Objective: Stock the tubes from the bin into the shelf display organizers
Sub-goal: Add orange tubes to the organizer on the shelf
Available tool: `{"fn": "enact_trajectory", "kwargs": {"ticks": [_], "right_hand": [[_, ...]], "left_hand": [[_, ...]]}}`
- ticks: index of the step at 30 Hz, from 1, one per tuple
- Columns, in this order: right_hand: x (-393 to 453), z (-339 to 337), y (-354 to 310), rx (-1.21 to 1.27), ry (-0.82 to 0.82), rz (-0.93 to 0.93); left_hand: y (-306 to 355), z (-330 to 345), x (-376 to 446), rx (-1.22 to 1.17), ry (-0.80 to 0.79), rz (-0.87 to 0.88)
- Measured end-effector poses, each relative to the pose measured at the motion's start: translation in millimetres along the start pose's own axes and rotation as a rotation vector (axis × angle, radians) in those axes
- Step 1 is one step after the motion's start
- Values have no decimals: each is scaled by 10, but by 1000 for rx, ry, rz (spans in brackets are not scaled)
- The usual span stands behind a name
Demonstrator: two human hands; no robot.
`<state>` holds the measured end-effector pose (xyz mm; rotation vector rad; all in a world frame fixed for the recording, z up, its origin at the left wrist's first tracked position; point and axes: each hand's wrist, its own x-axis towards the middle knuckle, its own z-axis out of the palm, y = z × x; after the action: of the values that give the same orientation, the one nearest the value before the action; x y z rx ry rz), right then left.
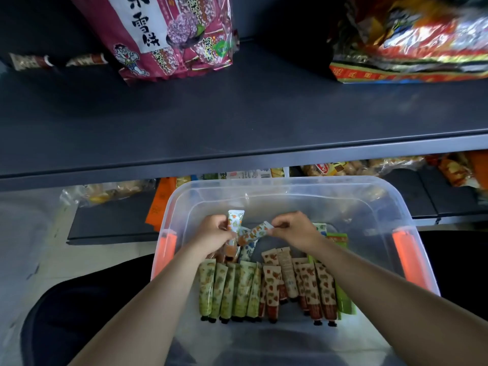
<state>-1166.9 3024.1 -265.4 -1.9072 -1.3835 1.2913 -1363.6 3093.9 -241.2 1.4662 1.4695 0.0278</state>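
Dark grey metal shelf [237, 122] spans the upper view, dimly lit, carrying a pink snack bag [169, 35] and red-orange packets [412, 40]; pale tiled floor [34, 233] lower left.

This is a shop aisle, seen at a stocking job. Beyond the hands [253, 231] runs a dark metal shelf [237, 120] carrying a pink bag of rice crackers [169, 35] and a red-and-orange snack pack [412, 40] (both in glossy retail wrapping). Below that shelf, a lower tier holds more packaged snacks [351, 167]. Under the hands sits a clear plastic bin [295, 188] of patterned tubes [266, 289] in matching rows.
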Motion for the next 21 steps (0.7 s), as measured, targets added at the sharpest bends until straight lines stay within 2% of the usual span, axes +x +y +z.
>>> {"fn": "enact_trajectory", "kwargs": {"ticks": [6, 9, 15, 21], "right_hand": [[-152, -303, -242, -131, 47, 22], [-291, -461, -473, -167, 37, -30], [-654, -937, -1209, -410, 45, -258], [-1167, -1625, -2192, -615, 74, -463]], "left_hand": [[299, -185, -262, 113, -52, 95], [481, -296, -406, 172, -37, 165], [1034, -660, -846, 376, 1, 350], [1779, -1382, -1522, 550, 32, 579]]}}
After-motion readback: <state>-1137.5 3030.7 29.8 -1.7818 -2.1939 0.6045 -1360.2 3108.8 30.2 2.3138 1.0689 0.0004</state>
